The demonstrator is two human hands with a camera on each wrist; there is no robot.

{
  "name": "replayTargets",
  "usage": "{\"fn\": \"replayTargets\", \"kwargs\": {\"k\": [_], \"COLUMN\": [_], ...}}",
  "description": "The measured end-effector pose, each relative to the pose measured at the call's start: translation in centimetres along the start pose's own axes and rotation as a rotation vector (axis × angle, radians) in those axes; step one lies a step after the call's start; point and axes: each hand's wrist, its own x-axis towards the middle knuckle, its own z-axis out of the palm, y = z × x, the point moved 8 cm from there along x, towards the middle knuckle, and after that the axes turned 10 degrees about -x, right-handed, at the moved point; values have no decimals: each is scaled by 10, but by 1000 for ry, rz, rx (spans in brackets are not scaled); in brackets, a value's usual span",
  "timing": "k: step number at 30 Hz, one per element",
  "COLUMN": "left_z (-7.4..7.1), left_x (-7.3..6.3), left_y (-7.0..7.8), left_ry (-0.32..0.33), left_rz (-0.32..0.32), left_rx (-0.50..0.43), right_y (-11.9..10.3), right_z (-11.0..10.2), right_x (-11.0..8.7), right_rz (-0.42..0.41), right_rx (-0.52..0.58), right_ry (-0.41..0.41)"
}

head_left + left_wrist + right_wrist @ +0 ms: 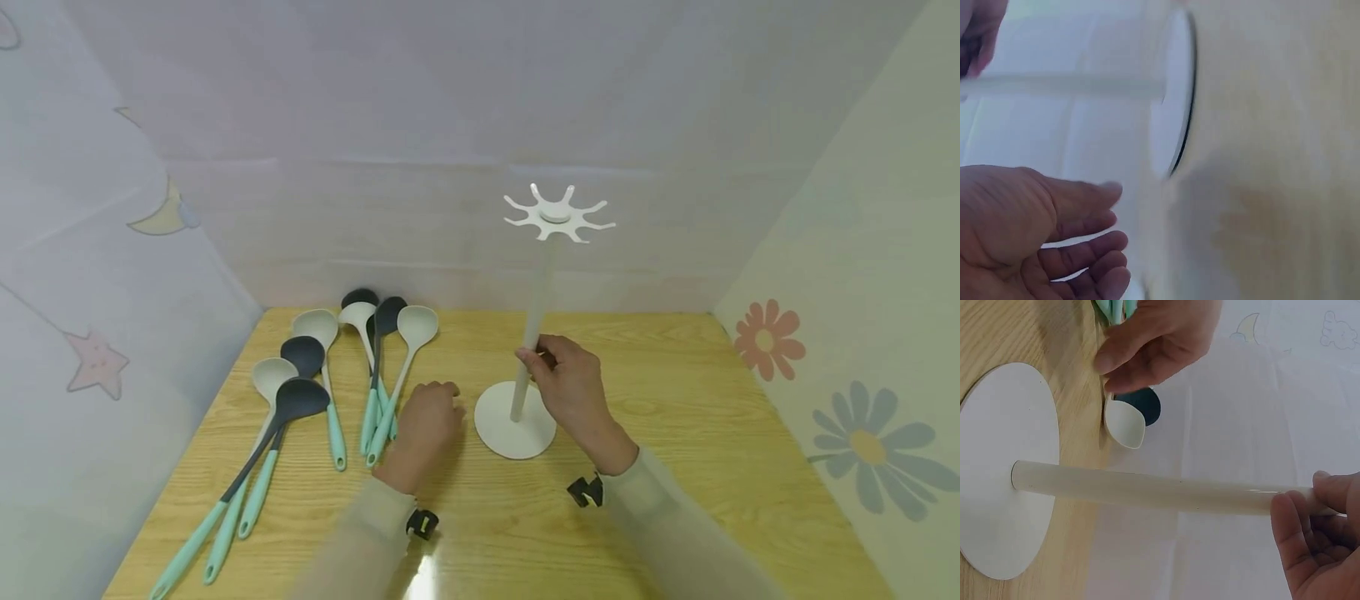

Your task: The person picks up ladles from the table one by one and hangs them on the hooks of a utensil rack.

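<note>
A white utensil stand (537, 292) rises from the wooden table on a round base (497, 425), topped by a ring of curved hooks (555, 215). With thumb and fingers my right hand (576, 390) pinches its post low down, as the right wrist view also shows. Nothing hangs on the hooks. My left hand (429, 427) hovers just left of the base, fingers loosely bent and holding nothing; the left wrist view shows its fingers (1094, 256) apart from the stand. Close to it lies a white ladle (417, 327) with a mint-green handle.
More white and dark grey ladles with mint handles lie at the left of the table, some crossing each other, such as a dark one (300, 400) in front and a white one (317, 327) behind. A pale cloth wall (420, 225) closes off the back.
</note>
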Motion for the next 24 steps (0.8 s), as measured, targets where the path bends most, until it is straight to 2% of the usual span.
{"fn": "replayTargets", "kwargs": {"k": [4,8,12,15,24], "left_z": [-33,-49,-49,-48,-44], "left_x": [3,5,6,8,14], "left_y": [-19,-36,-51,-57,-67], "left_ry": [51,20,-62,-88,-157], "left_rz": [-26,-84,-198,-242,-287], "left_rx": [106,195,187,174,197], "right_y": [0,0,1,2,3], "right_z": [0,0,1,2,2], "right_x": [0,0,-1,-2,-2], "right_rz": [6,17,22,25,32], "right_rx": [22,42,44,48,37], "right_ry": [1,-1,-1,-4,3]}}
